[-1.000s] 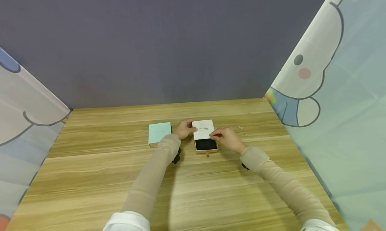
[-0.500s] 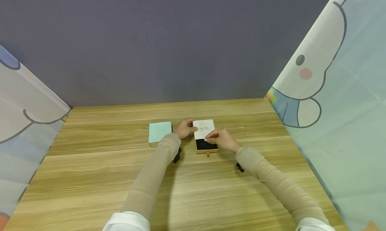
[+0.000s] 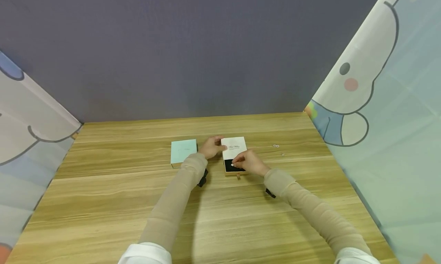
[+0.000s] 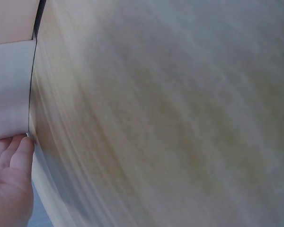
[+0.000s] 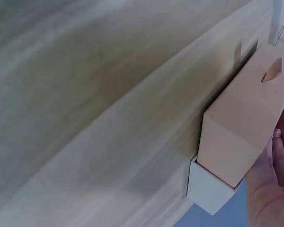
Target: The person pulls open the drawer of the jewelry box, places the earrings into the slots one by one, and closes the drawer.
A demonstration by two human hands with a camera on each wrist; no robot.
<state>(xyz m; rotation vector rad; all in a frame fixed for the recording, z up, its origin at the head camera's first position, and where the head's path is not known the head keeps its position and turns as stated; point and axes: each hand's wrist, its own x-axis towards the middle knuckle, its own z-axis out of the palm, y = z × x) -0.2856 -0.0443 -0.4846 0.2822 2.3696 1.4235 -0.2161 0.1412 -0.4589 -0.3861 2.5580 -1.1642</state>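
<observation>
My left hand (image 3: 211, 148) grips the left side of a white slide-out gift box's sleeve (image 3: 234, 151), thumb on the top near its left edge. In the left wrist view its fingers (image 4: 22, 156) lie at the sleeve's far end. The drawer (image 5: 248, 109) is partly pulled out towards me, with a black lining (image 3: 228, 167) and a small pull tab (image 3: 238, 176). Over this lining, my right hand (image 3: 251, 163) pinches a small shiny white piece (image 3: 232, 164) between thumb and fingertips; its exact kind is too small to tell.
A mint-green box (image 3: 183, 151) stands left of my left hand. To the right lie two small round white pieces (image 3: 276, 146) beside a thin line like a chain (image 3: 262, 147), and another tiny piece (image 3: 283, 154). A dark panel (image 3: 193, 57) stands behind the table (image 3: 138, 202).
My right hand has moved left and towards me, from the sleeve's front edge to over the black lining, carrying the small white piece. The left hand has stayed on the box.
</observation>
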